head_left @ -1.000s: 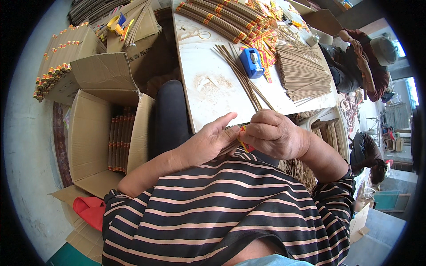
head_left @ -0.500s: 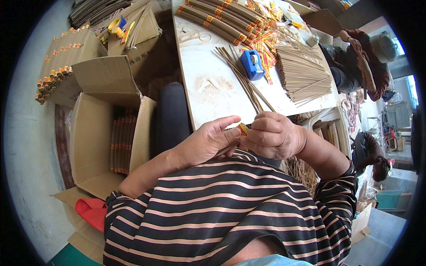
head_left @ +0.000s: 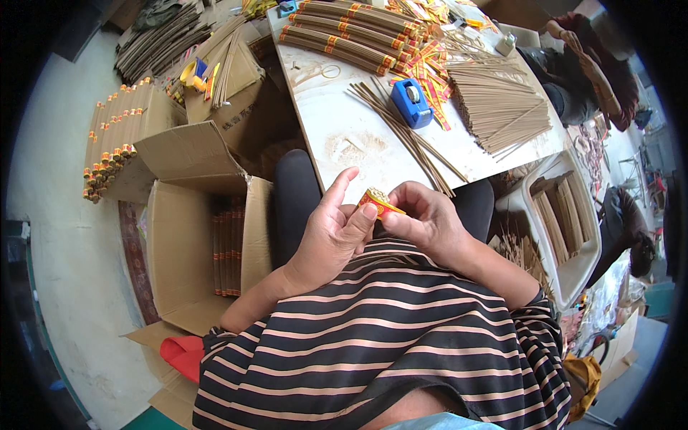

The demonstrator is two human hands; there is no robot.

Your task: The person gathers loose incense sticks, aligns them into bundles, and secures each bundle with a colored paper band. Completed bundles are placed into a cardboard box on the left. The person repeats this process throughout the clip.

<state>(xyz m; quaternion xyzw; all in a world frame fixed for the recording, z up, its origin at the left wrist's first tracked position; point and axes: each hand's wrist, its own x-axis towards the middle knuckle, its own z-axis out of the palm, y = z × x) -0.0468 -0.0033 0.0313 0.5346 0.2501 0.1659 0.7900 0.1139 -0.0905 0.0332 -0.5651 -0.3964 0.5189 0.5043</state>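
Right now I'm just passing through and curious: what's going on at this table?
A person in a striped shirt holds a small bundle of sticks with a red and yellow paper band between both hands: left hand, right hand. On the table ahead lie loose sticks, banded bundles and a blue tape dispenser.

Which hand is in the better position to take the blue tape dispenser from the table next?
Probably the right hand. It sits closer below the blue tape dispenser, while the left hand is further left. Both hands pinch the red and yellow wrapped bundle end, so one must let go first.
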